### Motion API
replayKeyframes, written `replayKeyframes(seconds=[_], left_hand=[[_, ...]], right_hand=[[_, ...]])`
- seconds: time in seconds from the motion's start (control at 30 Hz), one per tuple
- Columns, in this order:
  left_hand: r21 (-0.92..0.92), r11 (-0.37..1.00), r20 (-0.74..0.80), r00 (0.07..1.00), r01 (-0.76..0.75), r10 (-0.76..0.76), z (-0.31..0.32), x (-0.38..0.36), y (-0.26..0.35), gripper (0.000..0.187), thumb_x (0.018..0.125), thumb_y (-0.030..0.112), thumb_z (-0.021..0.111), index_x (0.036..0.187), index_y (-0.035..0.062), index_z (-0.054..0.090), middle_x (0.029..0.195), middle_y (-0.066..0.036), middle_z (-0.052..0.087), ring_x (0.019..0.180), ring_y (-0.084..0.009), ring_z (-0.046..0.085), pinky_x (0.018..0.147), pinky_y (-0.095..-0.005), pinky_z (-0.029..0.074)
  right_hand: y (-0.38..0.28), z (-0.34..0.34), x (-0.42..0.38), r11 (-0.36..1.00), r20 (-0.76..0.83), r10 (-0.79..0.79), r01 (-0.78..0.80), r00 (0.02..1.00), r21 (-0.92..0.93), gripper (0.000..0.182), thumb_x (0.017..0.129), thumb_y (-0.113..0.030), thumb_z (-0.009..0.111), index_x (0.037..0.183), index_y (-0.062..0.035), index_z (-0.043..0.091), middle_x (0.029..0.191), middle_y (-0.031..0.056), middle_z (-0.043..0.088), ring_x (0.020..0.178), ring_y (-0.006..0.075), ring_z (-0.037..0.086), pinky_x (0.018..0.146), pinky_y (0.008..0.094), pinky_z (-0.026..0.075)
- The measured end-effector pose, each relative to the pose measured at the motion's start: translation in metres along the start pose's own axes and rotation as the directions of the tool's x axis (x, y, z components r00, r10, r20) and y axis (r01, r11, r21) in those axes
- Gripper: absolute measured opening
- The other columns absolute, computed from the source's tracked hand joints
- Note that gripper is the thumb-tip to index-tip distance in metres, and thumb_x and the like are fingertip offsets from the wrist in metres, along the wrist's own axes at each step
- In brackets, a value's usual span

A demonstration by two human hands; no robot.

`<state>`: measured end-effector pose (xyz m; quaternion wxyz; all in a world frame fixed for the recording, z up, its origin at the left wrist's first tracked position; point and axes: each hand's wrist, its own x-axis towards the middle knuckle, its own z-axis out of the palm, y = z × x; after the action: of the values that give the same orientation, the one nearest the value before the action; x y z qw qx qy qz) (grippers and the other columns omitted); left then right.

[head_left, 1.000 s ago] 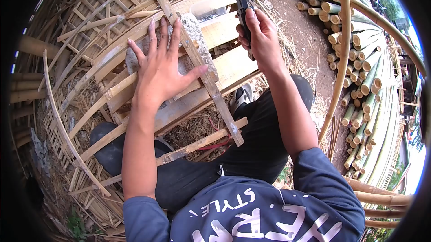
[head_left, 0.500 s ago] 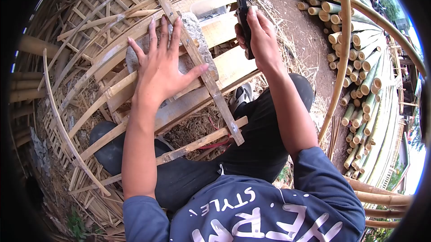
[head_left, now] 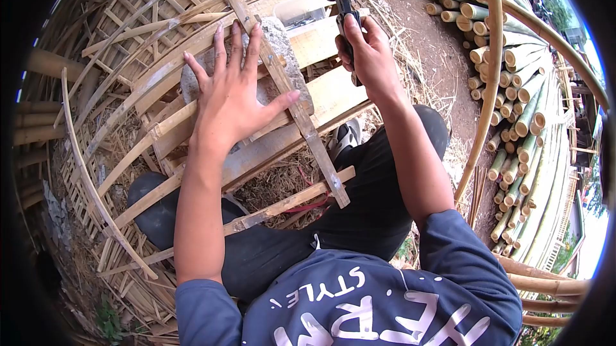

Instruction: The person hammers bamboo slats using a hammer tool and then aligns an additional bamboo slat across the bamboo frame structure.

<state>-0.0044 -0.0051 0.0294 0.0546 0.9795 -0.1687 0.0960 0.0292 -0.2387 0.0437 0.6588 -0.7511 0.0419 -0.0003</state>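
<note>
My left hand (head_left: 234,92) lies with its fingers spread over crossing bamboo strips and a grey stone block (head_left: 279,44). Its thumb reaches to a long flat wooden strip (head_left: 282,83) that runs diagonally over the block. To the right, my right hand (head_left: 369,57) is wrapped round a black tool (head_left: 345,2), held upright with its head at the top. Part of the tool is hidden by my fingers. Behind it, a clear plastic container (head_left: 300,12) with small dark items rests on the pale planks (head_left: 337,89).
A woven bamboo lattice (head_left: 138,22) spreads at the left. Stacked bamboo poles (head_left: 526,89) lie at the right, with a curved bamboo strip (head_left: 494,57) in front of them. A lower wooden strip (head_left: 276,210) crosses above my legs. Straw and shavings cover the ground.
My right hand has shifted its hold slightly, the thumb now lying more across the black tool. My left hand has barely moved.
</note>
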Motion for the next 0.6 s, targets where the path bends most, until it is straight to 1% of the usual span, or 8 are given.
replayKeyframes(seconds=[0.1, 0.2, 0.3, 0.4, 0.5, 0.6], left_hand=[[0.000, 1.000, 0.005, 1.000, 0.001, -0.001, 0.000, 0.000, 0.000, 0.119, 0.076, 0.087, 0.049, 0.161, 0.0175, 0.003, 0.165, -0.019, 0.014, 0.153, -0.0370, 0.008, 0.113, -0.0750, -0.004], [0.006, 1.000, 0.008, 1.000, 0.001, -0.001, 0.001, 0.000, 0.000, 0.119, 0.076, 0.087, 0.049, 0.161, 0.0175, 0.003, 0.165, -0.019, 0.014, 0.153, -0.0372, 0.008, 0.113, -0.0750, -0.004], [0.006, 1.000, -0.004, 1.000, -0.005, 0.005, 0.002, 0.000, 0.000, 0.120, 0.075, 0.088, 0.049, 0.161, 0.0173, 0.004, 0.165, -0.019, 0.014, 0.153, -0.0374, 0.008, 0.113, -0.0752, -0.003], [-0.002, 1.000, -0.018, 1.000, -0.009, 0.009, 0.002, 0.000, -0.001, 0.120, 0.075, 0.088, 0.050, 0.161, 0.0170, 0.004, 0.165, -0.019, 0.015, 0.153, -0.0376, 0.008, 0.113, -0.0753, -0.004], [-0.004, 1.000, -0.013, 1.000, -0.008, 0.008, 0.002, 0.000, -0.001, 0.120, 0.075, 0.087, 0.051, 0.161, 0.0169, 0.005, 0.165, -0.019, 0.015, 0.153, -0.0377, 0.007, 0.113, -0.0752, -0.004], [-0.010, 1.000, -0.010, 1.000, -0.001, 0.001, 0.002, 0.000, -0.001, 0.120, 0.074, 0.087, 0.051, 0.161, 0.0179, 0.005, 0.165, -0.018, 0.014, 0.153, -0.0369, 0.006, 0.113, -0.0736, -0.005]], right_hand=[[0.000, 0.001, 0.001, 0.983, 0.029, -0.042, 0.036, 0.999, 0.178, 0.036, 0.106, -0.039, 0.049, 0.097, -0.0047, 0.052, 0.066, -0.0002, 0.055, 0.052, 0.0060, 0.045, 0.047, 0.0233, 0.036], [-0.002, 0.000, -0.002, 0.971, 0.051, -0.072, 0.058, 0.996, 0.231, 0.040, 0.108, -0.042, 0.042, 0.095, -0.0052, 0.052, 0.067, 0.0009, 0.056, 0.053, 0.0068, 0.046, 0.049, 0.0243, 0.037], [0.000, 0.000, -0.002, 0.985, 0.070, -0.061, 0.048, 0.996, 0.166, 0.044, 0.108, -0.045, 0.036, 0.096, -0.0056, 0.052, 0.068, 0.0023, 0.057, 0.053, 0.0073, 0.047, 0.050, 0.0248, 0.038], [0.004, 0.001, 0.000, 0.981, 0.088, -0.093, 0.076, 0.992, 0.180, 0.042, 0.108, -0.045, 0.039, 0.096, -0.0060, 0.052, 0.069, 0.0035, 0.058, 0.055, 0.0078, 0.049, 0.051, 0.0245, 0.039], [-0.002, 0.002, -0.002, 0.984, 0.051, -0.027, 0.017, 0.998, 0.176, 0.039, 0.108, -0.041, 0.038, 0.109, -0.0061, 0.053, 0.079, 0.0054, 0.060, 0.059, 0.0095, 0.050, 0.052, 0.0248, 0.039], [-0.007, 0.002, -0.005, 0.983, 0.063, -0.009, -0.003, 0.998, 0.184, 0.038, 0.107, -0.042, 0.038, 0.110, -0.0070, 0.053, 0.085, 0.0052, 0.061, 0.063, 0.0101, 0.051, 0.055, 0.0260, 0.040]])
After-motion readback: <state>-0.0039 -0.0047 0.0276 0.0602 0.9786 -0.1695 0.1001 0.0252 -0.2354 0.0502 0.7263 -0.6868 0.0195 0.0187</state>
